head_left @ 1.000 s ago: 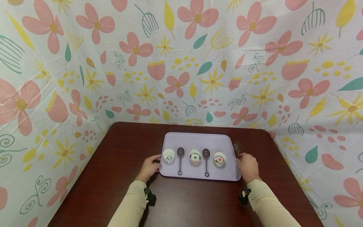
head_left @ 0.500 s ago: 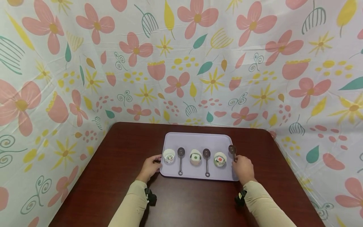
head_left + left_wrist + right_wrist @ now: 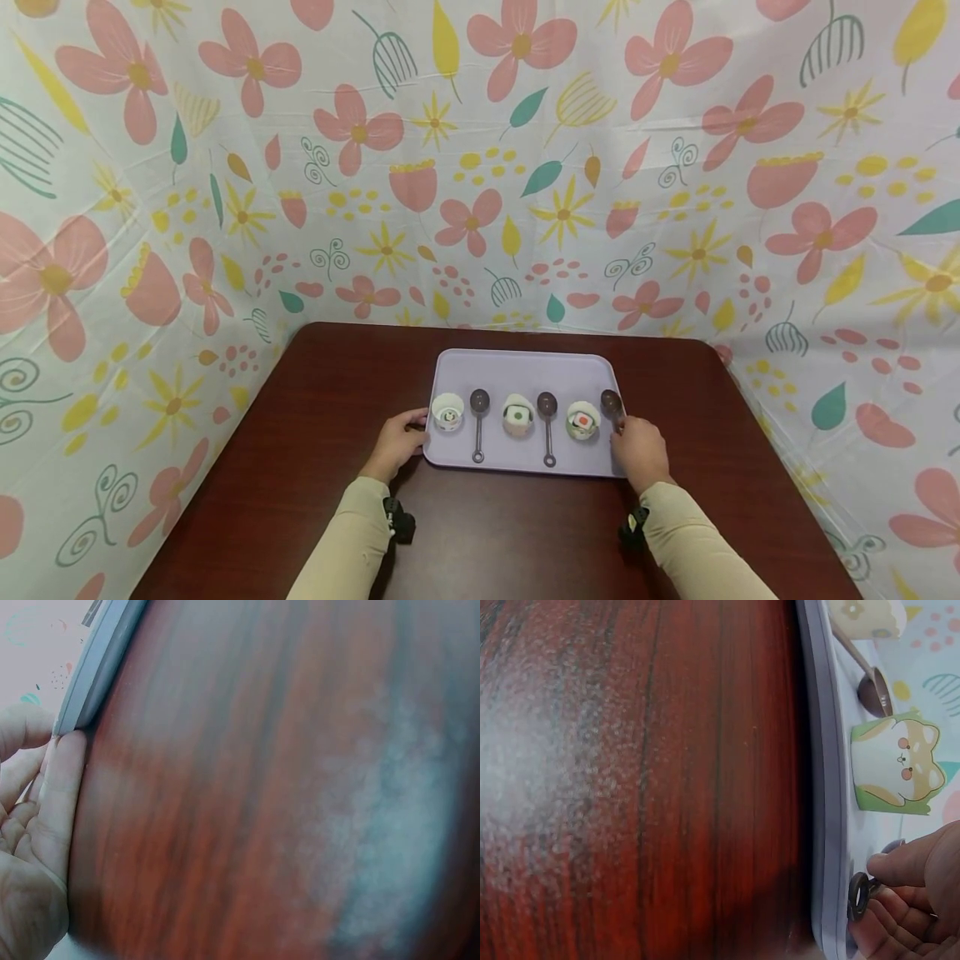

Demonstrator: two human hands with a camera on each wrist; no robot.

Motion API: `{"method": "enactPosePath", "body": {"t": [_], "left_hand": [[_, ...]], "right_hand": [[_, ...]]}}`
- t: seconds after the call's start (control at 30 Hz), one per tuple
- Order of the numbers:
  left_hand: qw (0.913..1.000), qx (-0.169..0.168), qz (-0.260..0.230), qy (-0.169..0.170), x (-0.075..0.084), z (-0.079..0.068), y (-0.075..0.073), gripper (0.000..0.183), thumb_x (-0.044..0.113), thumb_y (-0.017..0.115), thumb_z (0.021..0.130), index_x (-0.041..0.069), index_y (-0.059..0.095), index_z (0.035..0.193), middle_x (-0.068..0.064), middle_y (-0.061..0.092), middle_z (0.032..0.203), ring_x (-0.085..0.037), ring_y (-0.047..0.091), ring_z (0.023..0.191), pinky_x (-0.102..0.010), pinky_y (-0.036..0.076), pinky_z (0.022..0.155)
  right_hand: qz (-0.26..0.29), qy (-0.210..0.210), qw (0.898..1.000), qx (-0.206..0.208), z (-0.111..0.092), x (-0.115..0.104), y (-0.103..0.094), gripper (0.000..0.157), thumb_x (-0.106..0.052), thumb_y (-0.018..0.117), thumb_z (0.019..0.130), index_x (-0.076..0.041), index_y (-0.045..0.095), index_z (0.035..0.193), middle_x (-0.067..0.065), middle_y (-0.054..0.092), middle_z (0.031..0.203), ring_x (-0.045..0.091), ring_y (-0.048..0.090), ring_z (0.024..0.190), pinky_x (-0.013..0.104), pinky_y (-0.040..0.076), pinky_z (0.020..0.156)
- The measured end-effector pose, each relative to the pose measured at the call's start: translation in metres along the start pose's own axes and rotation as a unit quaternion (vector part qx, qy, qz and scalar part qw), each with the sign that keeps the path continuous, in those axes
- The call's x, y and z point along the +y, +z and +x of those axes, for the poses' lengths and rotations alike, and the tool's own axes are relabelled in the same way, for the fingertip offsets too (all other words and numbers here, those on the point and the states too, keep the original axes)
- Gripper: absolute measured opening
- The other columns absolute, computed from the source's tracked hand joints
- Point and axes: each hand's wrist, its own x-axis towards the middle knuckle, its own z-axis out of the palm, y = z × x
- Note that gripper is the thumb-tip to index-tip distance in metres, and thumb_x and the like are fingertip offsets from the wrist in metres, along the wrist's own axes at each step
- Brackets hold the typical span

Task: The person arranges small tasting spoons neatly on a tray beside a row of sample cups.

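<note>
A pale lilac tray [image 3: 525, 365] lies on the dark wooden table. My left hand [image 3: 396, 443] pinches its left edge, thumb over the rim and fingers at the underside. At the tray's right end my right hand [image 3: 642, 450] holds a brown spoon [image 3: 611, 405] by its handle; its ring end [image 3: 859, 895] shows between thumb and fingers in the right wrist view. The spoon's bowl points away, right of a cup [image 3: 582, 421] with a dog drawing. That cup holds a white piece with a red mark.
Also on the tray are a left cup [image 3: 448, 413], a middle cup [image 3: 517, 417] holding a white piece with a green mark, and two more brown spoons, a left one [image 3: 479, 403] and a right one [image 3: 547, 407]. Flowered cloth [image 3: 480, 208] hangs behind the table.
My right hand has moved left with the spoon, from beside the tray's right edge to over its right end. The left hand stays at the left edge.
</note>
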Motion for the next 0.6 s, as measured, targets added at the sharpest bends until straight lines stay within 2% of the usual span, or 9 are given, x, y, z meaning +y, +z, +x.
{"method": "enactPosePath", "body": {"t": [0.4, 0.6], "left_hand": [[1.0, 0.002, 0.003, -0.001, -0.0003, -0.0003, 0.0005, 0.048, -0.004, 0.069, 0.086, 0.003, 0.065, 0.133, -0.013, 0.062, 0.117, -0.022, 0.062, 0.089, -0.038, 0.06, 0.073], [0.9999, 0.0, -0.005, 0.012, 0.0003, -0.0015, 0.0013, 0.05, -0.005, 0.068, 0.084, -0.001, 0.063, 0.133, -0.015, 0.062, 0.117, -0.02, 0.061, 0.087, -0.037, 0.06, 0.071]], "right_hand": [[-0.014, 0.005, 1.0, -0.011, -0.0004, -0.0031, 0.0001, 0.01, -0.006, 0.067, 0.088, 0.003, 0.07, 0.086, 0.019, 0.068, 0.081, 0.029, 0.062, 0.067, 0.05, 0.053, 0.061], [-0.016, -0.003, 1.0, -0.005, -0.0002, -0.0021, 0.0031, 0.014, -0.006, 0.067, 0.087, 0.0, 0.066, 0.074, 0.016, 0.065, 0.073, 0.027, 0.06, 0.062, 0.047, 0.05, 0.055]]}}
